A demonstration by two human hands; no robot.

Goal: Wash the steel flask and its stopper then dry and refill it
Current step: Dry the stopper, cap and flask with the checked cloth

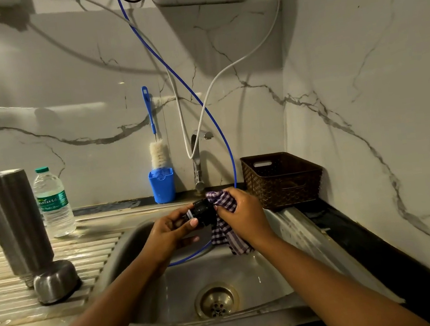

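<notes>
At frame centre, over the sink [250,274], the left hand [168,231] grips the black stopper [203,212]; the right hand [243,213] clasps a checked cloth [227,237] against it. The stopper is probably light, rigid and slippery when wet, so grip across its body. The steel flask [14,220] stands at frame left.

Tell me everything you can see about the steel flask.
The flask is a tall, plain cylinder of brushed steel with dull reflections. It stands on the ribbed drainboard, left of the sink, apparently mouth down: thread-like ridges show at its lower end. A steel cup sits upside down in front of its foot, hiding part of it; whether they touch is unclear. A water bottle stands just behind it.
</notes>
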